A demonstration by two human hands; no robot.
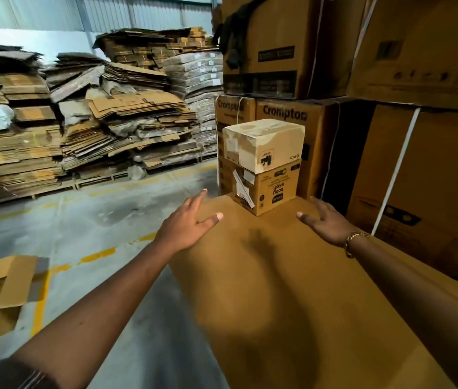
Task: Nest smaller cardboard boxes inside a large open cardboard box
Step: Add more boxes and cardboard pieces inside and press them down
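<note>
The nesting looks barely begun, judging from how things lie. Two small cartons are stacked at the far end of a broad flat brown cardboard surface [264,290]: a pale, scuffed cardboard box [267,144] sits on top of a brown cardboard box with upside-down print [269,192]. Neither is inside anything.

The left hand [188,220] and the right hand [326,220] reach toward this stack, one on each side and both short of it. Each grip is released, fingers straight and spread, holding nothing. Whether the palms touch the cardboard surface or hover over it cannot be told.

The only open container in view is a brown cardboard box with raised flaps [6,293] on the concrete floor, low at the left and well apart from the stack. It may be the large box meant to receive the others; its contents are too blurred to make out.

What is left, then, seems to be nearly everything: taking hold of the small boxes, carrying them over and setting them inside.
</note>
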